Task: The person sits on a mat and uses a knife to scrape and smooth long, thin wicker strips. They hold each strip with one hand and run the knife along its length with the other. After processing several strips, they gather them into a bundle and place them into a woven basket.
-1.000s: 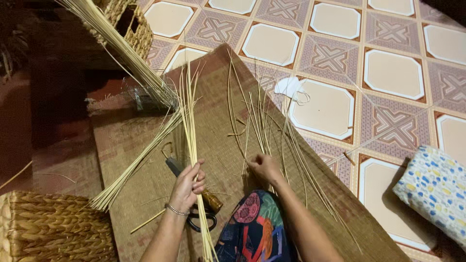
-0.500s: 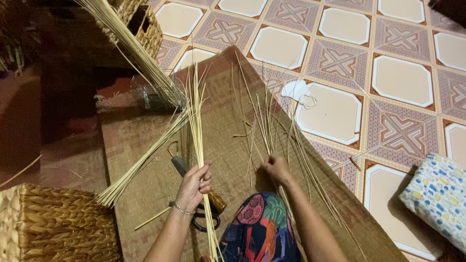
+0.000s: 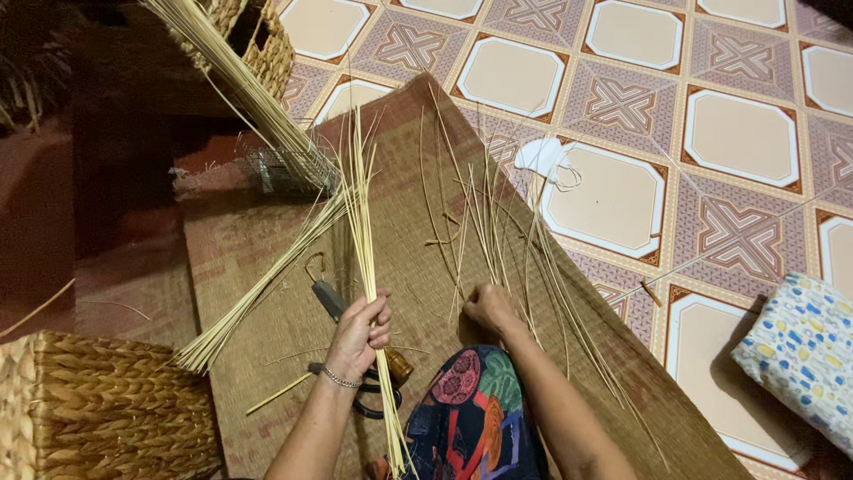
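Clutter crowds the woven mat [image 3: 267,267] on nearly every side. Left hand [image 3: 358,333] is closed around a thin bundle of pale reeds [image 3: 362,231], held upright-slanting from the lap up across the mat, tips fanning out. Right hand [image 3: 489,307] rests fingers-down on the mat, pressing on or pinching loose strands [image 3: 498,222]; whether it has hold of any cannot be told.

Just under the left hand lie dark-handled scissors [image 3: 369,391] and a grey-handled tool [image 3: 327,298] — both touching the mat, close to the wrist. A second, thicker sheaf of reeds [image 3: 258,276] lies diagonally to the left, crossing behind the held bundle. Another sheaf [image 3: 240,80] slants down from the upper left, beside a wicker basket [image 3: 267,44].

Lower left corner is blocked by a braided basket [image 3: 98,409], coarse and chunky in weave. Right edge of the mat runs diagonally along patterned floor tiles [image 3: 622,107], smooth and glossy; open room lies there, save a white scrap [image 3: 542,160] and a spotted cushion [image 3: 804,356] at far right — well apart from both hands
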